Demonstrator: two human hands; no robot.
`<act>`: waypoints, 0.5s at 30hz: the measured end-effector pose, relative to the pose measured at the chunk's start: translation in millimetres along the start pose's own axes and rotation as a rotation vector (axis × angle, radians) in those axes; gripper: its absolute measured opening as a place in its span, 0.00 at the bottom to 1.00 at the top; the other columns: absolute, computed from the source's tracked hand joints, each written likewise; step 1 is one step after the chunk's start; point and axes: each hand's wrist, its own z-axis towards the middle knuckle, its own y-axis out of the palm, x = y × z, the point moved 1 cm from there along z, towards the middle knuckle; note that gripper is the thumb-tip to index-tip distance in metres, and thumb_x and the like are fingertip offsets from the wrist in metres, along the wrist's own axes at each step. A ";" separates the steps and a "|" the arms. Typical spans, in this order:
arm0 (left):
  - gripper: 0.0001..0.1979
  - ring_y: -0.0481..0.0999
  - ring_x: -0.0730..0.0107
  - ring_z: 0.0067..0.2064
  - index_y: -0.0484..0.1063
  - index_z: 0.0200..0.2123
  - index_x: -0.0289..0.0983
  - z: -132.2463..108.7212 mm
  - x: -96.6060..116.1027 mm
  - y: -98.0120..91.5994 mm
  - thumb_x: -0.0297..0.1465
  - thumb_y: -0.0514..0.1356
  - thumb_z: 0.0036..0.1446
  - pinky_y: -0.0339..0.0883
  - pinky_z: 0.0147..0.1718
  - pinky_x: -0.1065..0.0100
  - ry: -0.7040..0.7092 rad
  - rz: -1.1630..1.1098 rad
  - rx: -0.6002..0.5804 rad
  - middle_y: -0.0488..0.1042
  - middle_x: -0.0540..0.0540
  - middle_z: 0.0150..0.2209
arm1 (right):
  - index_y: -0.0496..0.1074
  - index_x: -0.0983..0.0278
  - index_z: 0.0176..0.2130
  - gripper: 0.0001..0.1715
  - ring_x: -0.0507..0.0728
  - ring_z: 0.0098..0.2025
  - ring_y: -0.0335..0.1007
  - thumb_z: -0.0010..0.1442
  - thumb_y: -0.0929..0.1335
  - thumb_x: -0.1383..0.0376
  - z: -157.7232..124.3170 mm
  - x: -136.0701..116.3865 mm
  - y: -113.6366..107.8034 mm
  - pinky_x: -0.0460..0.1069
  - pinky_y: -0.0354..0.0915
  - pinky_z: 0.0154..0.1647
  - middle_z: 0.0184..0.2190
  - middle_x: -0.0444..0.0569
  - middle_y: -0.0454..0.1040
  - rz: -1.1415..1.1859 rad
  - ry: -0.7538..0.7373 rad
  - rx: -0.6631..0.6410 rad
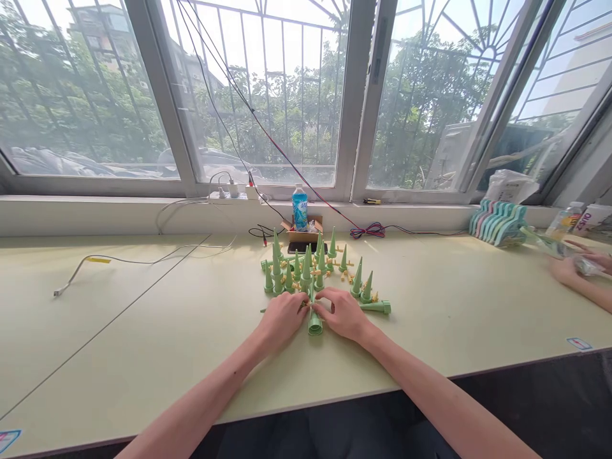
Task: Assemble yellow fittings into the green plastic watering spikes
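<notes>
My left hand (284, 313) and my right hand (345, 312) meet over the table, fingers closed around the upper part of a green plastic watering spike (315, 326). Its open round end faces me; a small yellowish piece shows at the fingertips, partly covered. Just beyond the hands, several more green spikes stand point up, one of them the tall spike (306, 271). Small yellow valve-like pieces (347, 277) lie among them or stick out of them. To the right of my right hand another green spike (377, 307) rests on its side.
Behind the spikes are a dark phone-like slab (306, 247), a small cardboard box (306, 236) and a blue-labelled bottle (300, 210). Cables (370, 229) run along the sill. At right, another person's hands (568, 268) work near pastel hangers (498, 223).
</notes>
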 end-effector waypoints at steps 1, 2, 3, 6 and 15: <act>0.13 0.76 0.61 0.30 0.76 0.34 0.38 0.1 -0.2 0.2 0.30 0.52 0.62 0.55 0.26 0.69 -0.001 -0.006 0.002 0.78 0.45 0.28 | 0.74 0.62 0.41 0.11 0.53 0.29 0.70 0.64 0.66 0.58 0.1 0.4 0.0 0.48 0.63 0.34 0.40 0.48 0.77 0.001 0.002 0.003; 0.13 0.76 0.62 0.30 0.76 0.34 0.38 0.1 -0.2 0.3 0.30 0.52 0.62 0.55 0.26 0.69 -0.001 -0.018 0.007 0.78 0.45 0.28 | 0.74 0.62 0.41 0.12 0.53 0.28 0.69 0.65 0.65 0.59 0.3 0.8 -0.1 0.48 0.63 0.34 0.40 0.48 0.77 0.006 0.004 0.007; 0.13 0.75 0.62 0.29 0.76 0.34 0.38 0.1 -0.1 0.0 0.31 0.52 0.62 0.56 0.26 0.69 -0.004 -0.033 0.013 0.77 0.46 0.27 | 0.74 0.62 0.41 0.12 0.52 0.27 0.68 0.65 0.65 0.59 0.5 1.1 -0.2 0.49 0.63 0.34 0.40 0.48 0.77 0.015 0.006 0.014; 0.12 0.73 0.65 0.26 0.76 0.36 0.38 0.2 1.3 -1.7 0.32 0.52 0.63 0.57 0.26 0.70 -0.012 -0.099 0.039 0.75 0.48 0.23 | 0.74 0.63 0.39 0.13 0.50 0.23 0.64 0.66 0.64 0.59 1.3 0.3 -1.9 0.49 0.64 0.34 0.38 0.48 0.77 0.056 0.008 0.048; 0.14 0.62 0.74 0.20 0.75 0.42 0.38 -2.8 6.6 -3.9 0.36 0.51 0.66 0.56 0.26 0.73 0.145 -0.247 0.193 0.64 0.55 0.17 | 0.74 0.63 0.37 0.18 0.52 0.24 0.62 0.67 0.61 0.56 1.7 -12.5 -12.9 0.48 0.62 0.28 0.31 0.47 0.76 0.247 -0.019 0.121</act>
